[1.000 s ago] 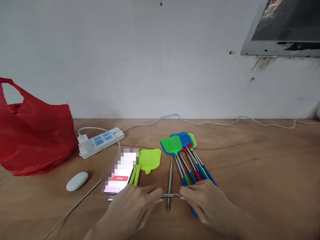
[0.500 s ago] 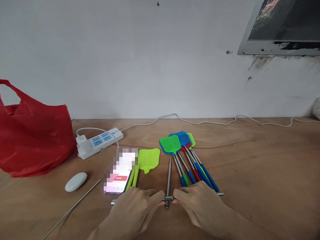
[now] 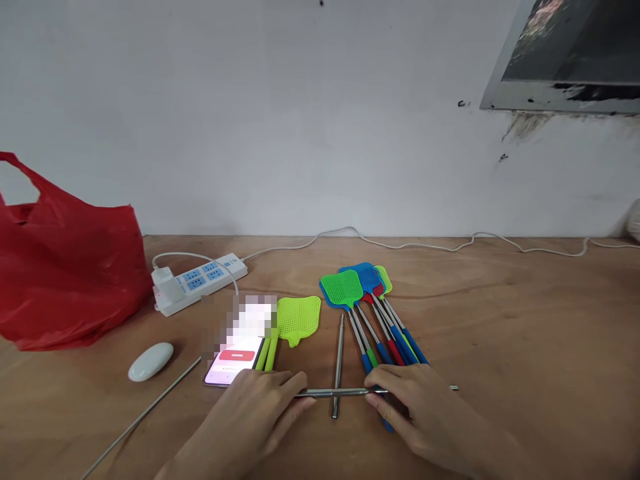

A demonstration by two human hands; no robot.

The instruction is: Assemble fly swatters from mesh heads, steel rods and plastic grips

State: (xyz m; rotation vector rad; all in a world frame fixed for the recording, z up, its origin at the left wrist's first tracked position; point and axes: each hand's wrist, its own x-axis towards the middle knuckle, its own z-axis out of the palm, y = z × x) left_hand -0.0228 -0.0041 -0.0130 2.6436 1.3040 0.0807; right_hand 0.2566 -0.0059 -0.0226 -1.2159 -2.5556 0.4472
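Observation:
A thin metal telescopic rod [image 3: 355, 392] runs crosswise between my hands, low over the table. My left hand [image 3: 263, 403] pinches its left part between thumb and fingers, hiding that end. My right hand [image 3: 413, 403] grips it further right, and a short tip shows past the knuckles. Beneath the held rod, a second metal rod [image 3: 340, 353] lies lengthwise on the table. A blue handle end [image 3: 388, 425] peeks out below my right hand. To the left lie a loose yellow-green swatter head [image 3: 299, 319] and yellow-green handles [image 3: 270, 352].
Several fly swatters with coloured heads [image 3: 341, 289] are piled beyond my right hand. A lit phone [image 3: 237, 357], a white mouse [image 3: 151, 362], a power strip [image 3: 207, 283] and a red plastic bag [image 3: 70, 273] stand left. A white cable [image 3: 410, 246] runs along the wall.
My hands have moved apart along the rod, left hand leftward and right hand rightward, so a longer stretch of it shows between them. The blue handle end now shows below my right hand.

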